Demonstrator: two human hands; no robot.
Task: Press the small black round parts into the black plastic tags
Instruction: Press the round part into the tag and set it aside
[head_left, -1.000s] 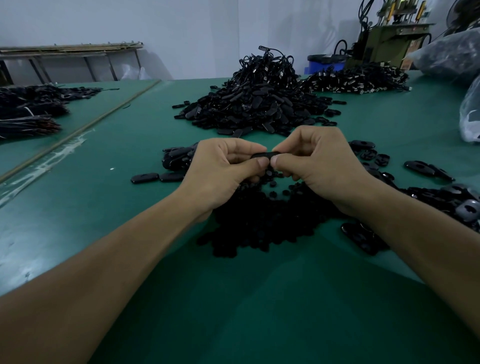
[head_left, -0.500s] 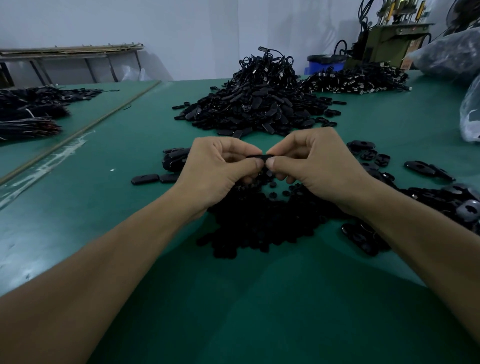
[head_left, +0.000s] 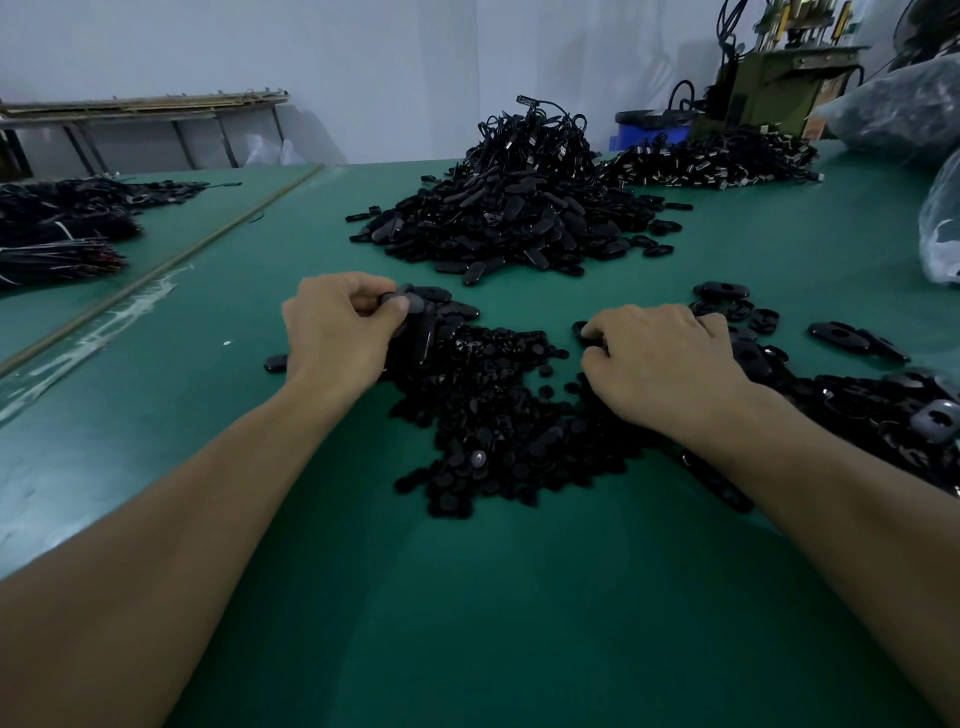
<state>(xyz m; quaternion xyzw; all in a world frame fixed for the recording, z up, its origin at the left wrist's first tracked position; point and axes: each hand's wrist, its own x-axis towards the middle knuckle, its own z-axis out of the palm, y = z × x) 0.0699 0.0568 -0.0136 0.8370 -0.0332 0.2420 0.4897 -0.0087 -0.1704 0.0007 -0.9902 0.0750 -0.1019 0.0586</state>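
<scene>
A heap of small black round parts (head_left: 498, 415) lies on the green table (head_left: 467, 597) between my hands. My left hand (head_left: 337, 332) pinches a black oval tag (head_left: 400, 301) over a small stack of tags (head_left: 441, 317) at the heap's far left. My right hand (head_left: 670, 364) rests knuckles up on the heap's right side, fingers curled onto a black tag (head_left: 584, 332); what the fingertips hold is hidden. Loose open tags (head_left: 727, 296) lie beyond and to the right of it.
A big pile of black tags with cords (head_left: 519, 208) sits further back, another pile (head_left: 717, 161) behind it. Dark bundles (head_left: 62, 234) lie far left. Plastic bags (head_left: 940, 223) stand at the right edge, a green machine (head_left: 779, 88) at the back.
My hands, which pinched one tag together at the centre, have parted. The left carried the tag left to the small stack; the right dropped onto the heap's right side.
</scene>
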